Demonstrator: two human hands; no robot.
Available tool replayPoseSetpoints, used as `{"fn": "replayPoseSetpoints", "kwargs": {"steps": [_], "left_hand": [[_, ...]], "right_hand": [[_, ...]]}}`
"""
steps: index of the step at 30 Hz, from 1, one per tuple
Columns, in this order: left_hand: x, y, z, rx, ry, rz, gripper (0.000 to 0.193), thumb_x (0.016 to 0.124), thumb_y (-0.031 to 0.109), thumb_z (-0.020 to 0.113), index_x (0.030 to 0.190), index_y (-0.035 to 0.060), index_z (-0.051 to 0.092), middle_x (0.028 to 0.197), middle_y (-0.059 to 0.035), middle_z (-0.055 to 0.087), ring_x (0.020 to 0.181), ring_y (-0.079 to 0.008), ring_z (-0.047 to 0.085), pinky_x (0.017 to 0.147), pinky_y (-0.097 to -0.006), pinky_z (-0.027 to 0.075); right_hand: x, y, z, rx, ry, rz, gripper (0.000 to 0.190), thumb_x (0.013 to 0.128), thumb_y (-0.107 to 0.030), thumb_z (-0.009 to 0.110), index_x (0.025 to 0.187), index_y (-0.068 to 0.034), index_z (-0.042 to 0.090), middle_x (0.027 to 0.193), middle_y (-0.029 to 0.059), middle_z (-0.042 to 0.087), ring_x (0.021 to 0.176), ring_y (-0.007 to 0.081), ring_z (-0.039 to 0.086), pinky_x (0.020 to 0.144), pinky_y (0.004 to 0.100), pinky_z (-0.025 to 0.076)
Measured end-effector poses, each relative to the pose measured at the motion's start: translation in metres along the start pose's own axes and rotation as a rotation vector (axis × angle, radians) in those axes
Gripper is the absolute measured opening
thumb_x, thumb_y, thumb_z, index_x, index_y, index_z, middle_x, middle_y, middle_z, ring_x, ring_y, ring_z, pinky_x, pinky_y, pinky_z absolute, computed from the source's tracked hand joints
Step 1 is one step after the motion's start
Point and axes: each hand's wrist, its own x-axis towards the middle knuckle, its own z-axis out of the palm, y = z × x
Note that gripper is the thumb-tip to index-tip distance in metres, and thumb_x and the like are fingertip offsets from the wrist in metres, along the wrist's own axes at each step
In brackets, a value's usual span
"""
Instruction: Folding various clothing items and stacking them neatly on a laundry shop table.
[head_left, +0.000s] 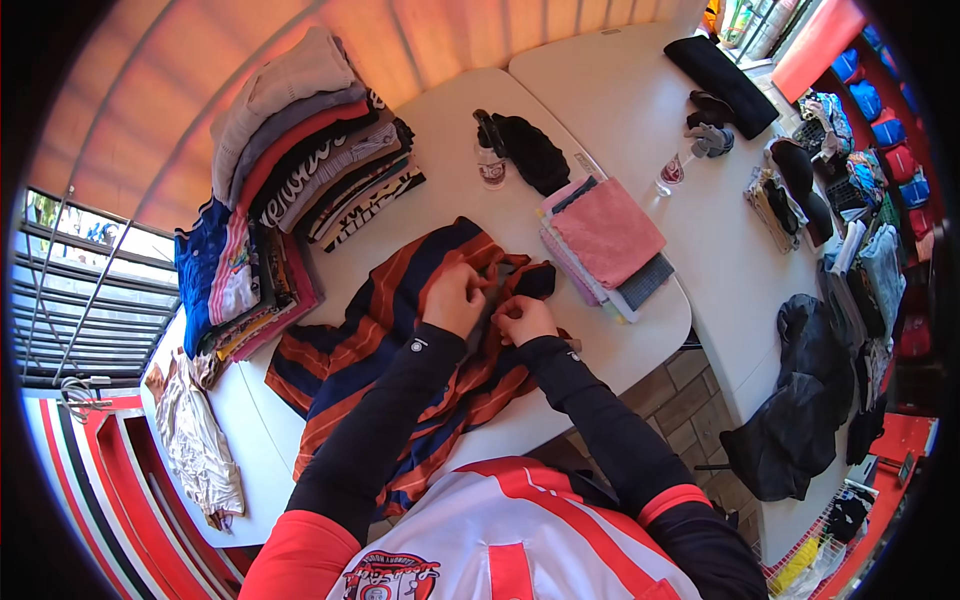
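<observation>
A striped shirt (352, 367) in rust-orange and navy lies spread and rumpled on the white folding table in front of me. One side of it drapes over the near edge. My left hand (454, 300) pinches the shirt along its front opening, near the collar (534, 281). Just to the right, my right hand (525, 321) has thumb and fingers drawn together on the opposite edge of the opening. A grey inner side of the cloth shows between the hands. My fingers partly hide the fabric they grip.
Tall stacks of folded clothes (300, 142) stand back left, beside a folded blue garment (202, 262). Folded pink towels (607, 232), a spray bottle (491, 165) and black cloth (532, 154) lie beyond. A cream garment (199, 435) lies left; a black garment (795, 405) covers the right table.
</observation>
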Motion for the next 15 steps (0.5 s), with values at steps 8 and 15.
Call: {"fn": "replayPoseSetpoints", "kwargs": {"steps": [8, 15], "left_hand": [[-0.022, 0.042, 0.014, -0.173, -0.186, 0.012, 0.023, 0.066, -0.007, 0.056, 0.087, 0.0012, 0.057, 0.075, -0.0133, 0.06, 0.072, -0.0269, 0.062, 0.065, -0.0325, 0.049], [-0.039, 0.057, 0.011, -0.091, -0.203, 0.112, 0.029, 0.069, -0.009, 0.054, 0.095, 0.0027, 0.058, 0.077, -0.0144, 0.061, 0.074, -0.0278, 0.062, 0.066, -0.0338, 0.05]], "right_hand": [[-0.03, 0.013, -0.012, 0.842, -0.048, 0.33, 0.015, 0.083, -0.006, 0.059, 0.094, 0.004, 0.055, 0.079, 0.0091, 0.06, 0.066, 0.0169, 0.061, 0.063, 0.0307, 0.056], [-0.045, 0.025, -0.009, 0.975, 0.051, 0.228, 0.013, 0.084, -0.004, 0.058, 0.093, 0.005, 0.054, 0.083, 0.0095, 0.06, 0.073, 0.0185, 0.061, 0.069, 0.0318, 0.056]]}}
